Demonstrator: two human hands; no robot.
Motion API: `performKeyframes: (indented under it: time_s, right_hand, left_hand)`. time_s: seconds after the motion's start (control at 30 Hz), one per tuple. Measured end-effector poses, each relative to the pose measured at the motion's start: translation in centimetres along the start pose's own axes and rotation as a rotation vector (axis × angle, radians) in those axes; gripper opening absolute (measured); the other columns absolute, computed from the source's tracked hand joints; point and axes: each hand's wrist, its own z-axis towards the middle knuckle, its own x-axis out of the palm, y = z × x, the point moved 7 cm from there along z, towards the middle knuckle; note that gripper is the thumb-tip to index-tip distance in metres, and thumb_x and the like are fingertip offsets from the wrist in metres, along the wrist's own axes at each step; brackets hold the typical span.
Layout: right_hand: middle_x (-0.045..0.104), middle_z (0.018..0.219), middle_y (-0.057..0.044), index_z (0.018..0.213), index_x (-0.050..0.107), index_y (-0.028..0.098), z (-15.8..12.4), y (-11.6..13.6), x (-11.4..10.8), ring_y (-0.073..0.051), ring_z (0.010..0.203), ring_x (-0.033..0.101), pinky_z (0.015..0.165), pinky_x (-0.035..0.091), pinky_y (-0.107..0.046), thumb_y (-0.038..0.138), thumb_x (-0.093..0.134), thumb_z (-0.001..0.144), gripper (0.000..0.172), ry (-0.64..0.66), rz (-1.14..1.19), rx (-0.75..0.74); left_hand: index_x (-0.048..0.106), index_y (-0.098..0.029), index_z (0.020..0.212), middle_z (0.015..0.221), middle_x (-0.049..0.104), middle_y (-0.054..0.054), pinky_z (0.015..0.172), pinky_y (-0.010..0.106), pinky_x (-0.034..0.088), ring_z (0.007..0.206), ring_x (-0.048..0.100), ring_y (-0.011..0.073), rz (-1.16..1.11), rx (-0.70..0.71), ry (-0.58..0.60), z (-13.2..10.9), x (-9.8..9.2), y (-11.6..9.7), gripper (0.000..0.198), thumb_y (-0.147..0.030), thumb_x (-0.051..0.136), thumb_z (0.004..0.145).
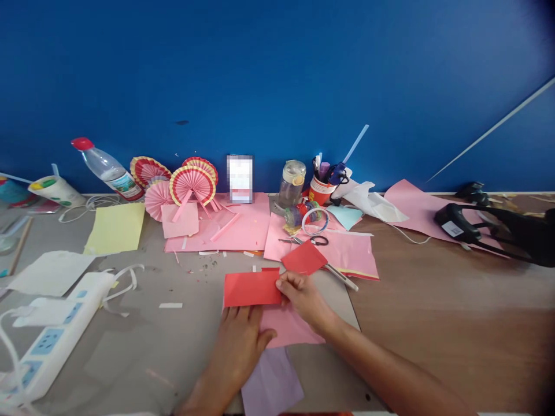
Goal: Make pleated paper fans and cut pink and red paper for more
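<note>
A rectangular piece of red paper [251, 288] lies over a larger pink sheet [288, 327] on the desk. My right hand [299, 297] pinches the red paper at its right edge between thumb and fingers. Flat beside it, my left hand [241, 341] presses on the pink sheet, its fingertips at the lower edge of the red paper and partly hidden by it. A second red square of paper [304, 258] sits just beyond my right hand, next to a utility knife [342, 277]. Below the pink sheet is a purple sheet [273, 384].
Scissors [319, 240], tape rolls [315, 221], a glass jar [292, 182] and a pen cup [321, 189] stand farther back. Folded paper fans [192, 185], a phone [240, 179] and a bottle [108, 170] line the wall. A power strip [56, 338] lies left, a black strapped device [459, 222] right.
</note>
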Motion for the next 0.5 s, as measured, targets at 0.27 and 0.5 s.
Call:
performKeyframes:
  time_s: [0.27, 0.5]
  right_hand:
    - [0.037, 0.055, 0.004, 0.059, 0.038, 0.02, -0.3, -1.0, -0.4, -0.011, 0.052, 0.033, 0.05, 0.025, -0.025, 0.026, 0.046, 0.08, 0.023, -0.151, -0.521, -0.147]
    - [0.034, 0.055, 0.005, 0.059, 0.033, 0.021, -0.4, -0.6, -0.2, -0.01, 0.053, 0.033, 0.05, 0.027, -0.023, 0.026, 0.045, 0.079, 0.025, -0.06, -0.481, -0.144]
  left_hand:
    - [0.059, -0.019, 0.088, 0.089, 0.063, 0.004, 0.077, 0.032, 0.047, 0.082, 0.058, 0.0166, -0.148, 0.086, -0.291, -3.3, -2.5, 1.9, 0.016, -0.017, 0.043, 0.09]
    - [0.058, -0.017, 0.107, 0.105, 0.059, 0.011, 0.082, 0.038, 0.047, 0.095, 0.055, 0.0224, -0.004, 0.099, -0.322, -4.4, -1.6, 1.0, 0.023, -0.024, 0.046, 0.089]
